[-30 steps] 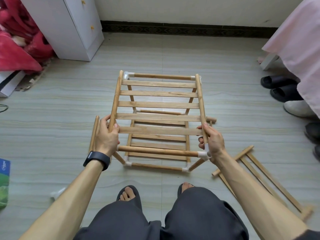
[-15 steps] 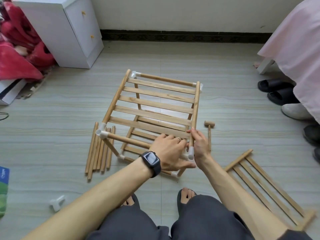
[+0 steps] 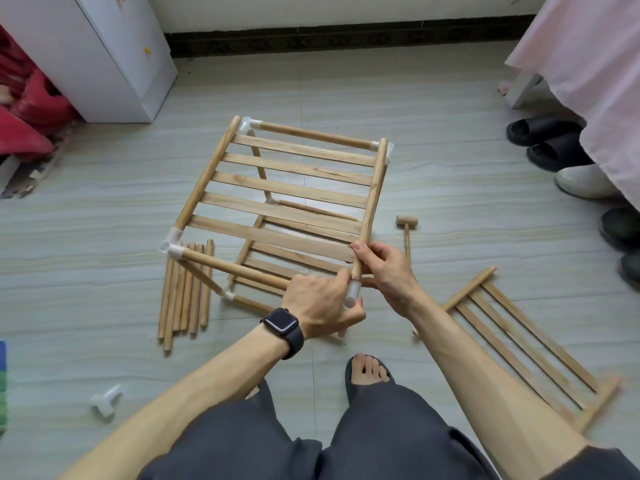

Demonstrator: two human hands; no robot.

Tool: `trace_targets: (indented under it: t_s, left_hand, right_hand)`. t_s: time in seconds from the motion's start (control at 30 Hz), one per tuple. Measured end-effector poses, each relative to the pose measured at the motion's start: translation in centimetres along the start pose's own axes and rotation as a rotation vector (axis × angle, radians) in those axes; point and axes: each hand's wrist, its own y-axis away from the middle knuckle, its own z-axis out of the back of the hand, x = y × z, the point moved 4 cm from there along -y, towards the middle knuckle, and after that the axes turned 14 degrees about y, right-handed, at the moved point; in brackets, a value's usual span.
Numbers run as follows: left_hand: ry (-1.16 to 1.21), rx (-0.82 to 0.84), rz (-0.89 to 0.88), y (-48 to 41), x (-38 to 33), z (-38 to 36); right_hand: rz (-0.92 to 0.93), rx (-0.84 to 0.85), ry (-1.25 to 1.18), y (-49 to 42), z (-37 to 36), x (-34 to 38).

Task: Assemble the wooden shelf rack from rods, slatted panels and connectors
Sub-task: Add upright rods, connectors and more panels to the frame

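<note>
left hand (image 3: 320, 306) gripping corner connector (image 3: 352, 295), right hand (image 3: 389, 271) — side rod (image 3: 372, 199)

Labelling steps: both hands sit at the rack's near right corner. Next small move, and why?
Probably push the white plastic corner connector further onto the end of the round wooden side rail. The left hand pinches that connector; the right hand grips the rail just above, bracing it. Whether the wooden front rod is seated there is hidden.
</note>
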Motion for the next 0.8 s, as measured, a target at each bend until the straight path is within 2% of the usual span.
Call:
trace_targets:
  t_s: [0.8]
  left_hand:
    - [-0.001,-0.181,-0.073,1.1,0.2,1.6]
  right_hand:
    - [0.016,0.039,0.03,1.3,-1.4,-0.4]
